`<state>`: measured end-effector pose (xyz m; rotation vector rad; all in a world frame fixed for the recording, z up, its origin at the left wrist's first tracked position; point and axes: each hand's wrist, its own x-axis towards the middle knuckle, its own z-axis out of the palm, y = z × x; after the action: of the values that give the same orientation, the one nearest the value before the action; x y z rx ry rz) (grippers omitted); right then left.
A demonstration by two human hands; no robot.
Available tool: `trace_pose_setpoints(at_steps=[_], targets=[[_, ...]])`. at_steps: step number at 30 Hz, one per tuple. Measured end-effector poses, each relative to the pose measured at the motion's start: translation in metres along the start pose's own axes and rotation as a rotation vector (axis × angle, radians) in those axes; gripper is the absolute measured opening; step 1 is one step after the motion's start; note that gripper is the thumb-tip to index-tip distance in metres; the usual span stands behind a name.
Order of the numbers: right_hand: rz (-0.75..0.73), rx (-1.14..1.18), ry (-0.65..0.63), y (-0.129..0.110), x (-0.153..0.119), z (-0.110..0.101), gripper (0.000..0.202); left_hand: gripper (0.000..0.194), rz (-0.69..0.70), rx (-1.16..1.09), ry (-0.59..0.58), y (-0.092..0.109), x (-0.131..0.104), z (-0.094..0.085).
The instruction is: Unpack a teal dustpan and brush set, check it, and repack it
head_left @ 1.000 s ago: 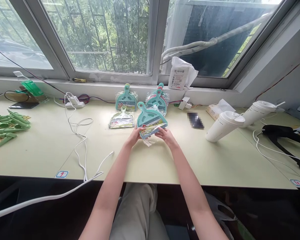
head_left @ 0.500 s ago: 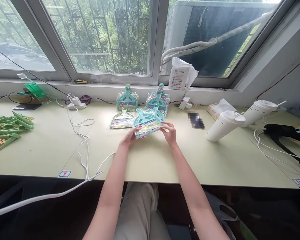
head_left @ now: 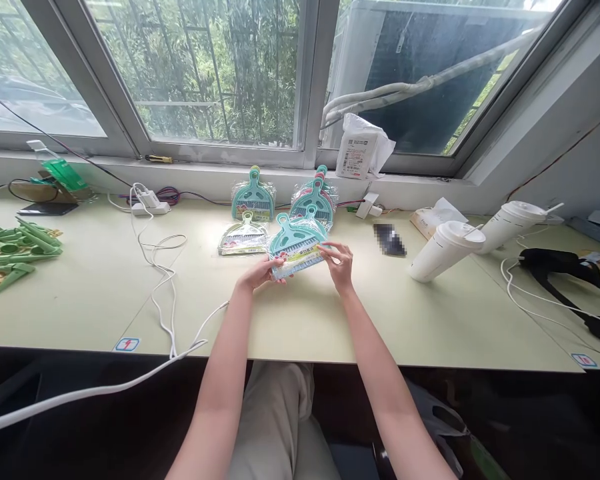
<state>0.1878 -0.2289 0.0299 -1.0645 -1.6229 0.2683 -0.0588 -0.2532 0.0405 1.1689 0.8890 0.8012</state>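
Note:
A teal dustpan-and-brush set [head_left: 296, 248] in clear wrap is held tilted over the table. My left hand [head_left: 261, 272] grips its lower left corner, thumb on the front. At its right edge, my right hand [head_left: 338, 261] pinches the wrap with thumb and forefinger. Just behind it, another teal set [head_left: 312, 215] is partly hidden. To the left lies a pale green set [head_left: 243, 239] on the table. Two upright groups of wrapped sets, a teal one [head_left: 253, 199] and a teal-and-red one [head_left: 318, 193], lean against the window ledge.
White cables [head_left: 167, 280] run across the table on the left, near a pile of green pieces [head_left: 17, 247]. On the right are a phone [head_left: 391, 240], a tissue pack [head_left: 437, 217], a white cup [head_left: 445, 250] and a black frame-like object [head_left: 555, 273].
The held set has turned slightly, its right side now higher and its front more in view. The camera view has shifted slightly to the right.

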Motion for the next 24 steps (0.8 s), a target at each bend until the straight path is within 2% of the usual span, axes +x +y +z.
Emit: trace_pose_setpoints(at_steps=[4,8,10,12,17,20,22,24], targets=[[0.029,-0.197,-0.005,0.007,-0.002,0.000,0.018,0.059,0.014,0.062,-0.056,0.000,-0.002,0.003],[0.068,-0.196,0.011,0.010,-0.003,0.003,0.016,0.064,0.004,0.112,-0.086,0.003,-0.004,0.006],[0.084,-0.093,0.023,0.011,-0.003,0.006,0.017,0.065,-0.001,0.124,-0.087,0.003,-0.005,0.006],[0.123,0.075,-0.017,0.013,-0.003,0.009,0.023,0.068,-0.012,0.136,-0.078,0.003,-0.005,0.004],[0.364,0.513,-0.201,0.017,-0.003,0.010,0.061,0.081,-0.050,0.164,-0.053,-0.003,-0.003,-0.002],[0.514,0.642,-0.181,0.020,-0.003,0.008,0.074,0.082,-0.029,0.191,-0.014,-0.004,-0.003,0.002],[0.625,0.662,-0.135,0.022,-0.003,0.007,0.072,0.076,0.025,0.205,0.057,-0.002,-0.003,0.007],[0.711,0.667,-0.119,0.025,-0.003,0.006,0.057,0.070,0.108,0.215,0.125,0.000,-0.002,0.013]])
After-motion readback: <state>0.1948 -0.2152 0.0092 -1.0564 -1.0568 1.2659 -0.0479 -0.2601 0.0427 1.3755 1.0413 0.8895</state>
